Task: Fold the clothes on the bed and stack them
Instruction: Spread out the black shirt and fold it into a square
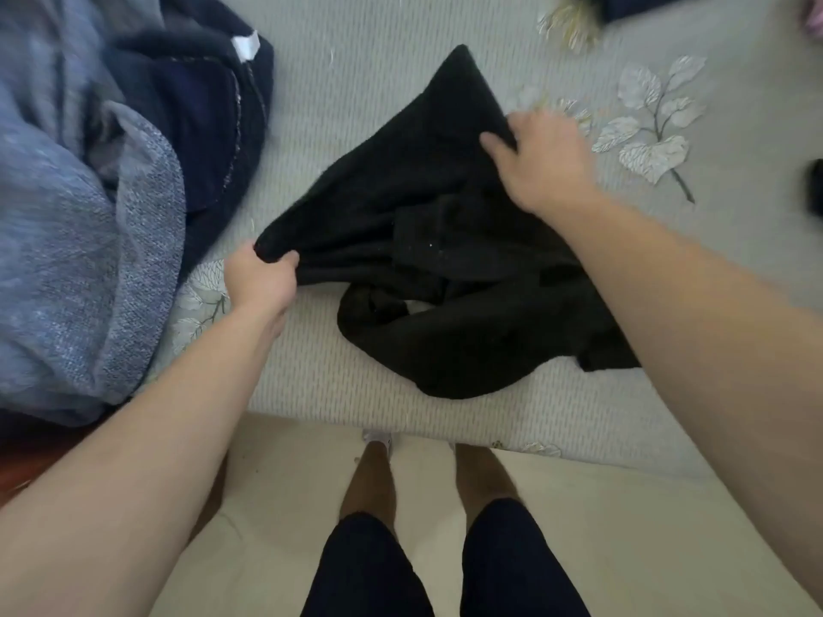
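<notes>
Your left hand [262, 282] reaches forward, fingers curled tight on the left corner of one black garment [445, 260]. Your right hand [539, 158] pinches its far right edge, thumb on top. It lies crumpled near the bed [356, 394] front edge. Two others, a blue-grey knit [67, 269] and a navy garment [200, 126], are heaped at the left edge.

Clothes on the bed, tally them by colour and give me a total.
Black: 1, the black garment, held by left hand and right hand.
Navy: 1, the navy garment with a white label.
Blue-grey: 1, the blue-grey knit heap, possibly several pieces.
Total: 3; cropped bits at the top and right edges, like the dark scrap, left out.
</notes>
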The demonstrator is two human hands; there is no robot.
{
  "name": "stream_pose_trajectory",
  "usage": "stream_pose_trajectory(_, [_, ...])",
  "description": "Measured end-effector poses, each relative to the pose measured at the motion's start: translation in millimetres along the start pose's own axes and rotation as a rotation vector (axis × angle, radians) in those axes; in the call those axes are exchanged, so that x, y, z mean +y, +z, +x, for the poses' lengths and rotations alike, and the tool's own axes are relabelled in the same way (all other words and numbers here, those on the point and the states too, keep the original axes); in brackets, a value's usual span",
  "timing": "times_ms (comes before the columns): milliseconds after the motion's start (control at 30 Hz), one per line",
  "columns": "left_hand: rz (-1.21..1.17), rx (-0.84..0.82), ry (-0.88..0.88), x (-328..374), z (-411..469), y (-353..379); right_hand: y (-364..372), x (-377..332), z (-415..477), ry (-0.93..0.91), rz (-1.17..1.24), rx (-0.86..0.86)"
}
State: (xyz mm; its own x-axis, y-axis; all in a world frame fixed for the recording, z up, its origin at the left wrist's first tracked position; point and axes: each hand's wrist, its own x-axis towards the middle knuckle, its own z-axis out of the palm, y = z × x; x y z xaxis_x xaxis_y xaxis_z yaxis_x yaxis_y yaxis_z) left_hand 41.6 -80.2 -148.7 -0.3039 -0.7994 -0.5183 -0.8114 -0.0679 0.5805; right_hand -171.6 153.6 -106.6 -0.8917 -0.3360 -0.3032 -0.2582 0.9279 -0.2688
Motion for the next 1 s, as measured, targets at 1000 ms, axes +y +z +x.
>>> stream_pose_trajectory(1000, [-0.840,-0.014,1.017,415.5,-244.7,-306.5,-474.2,-18.8,-256.0,0.164,0.708,1.281])
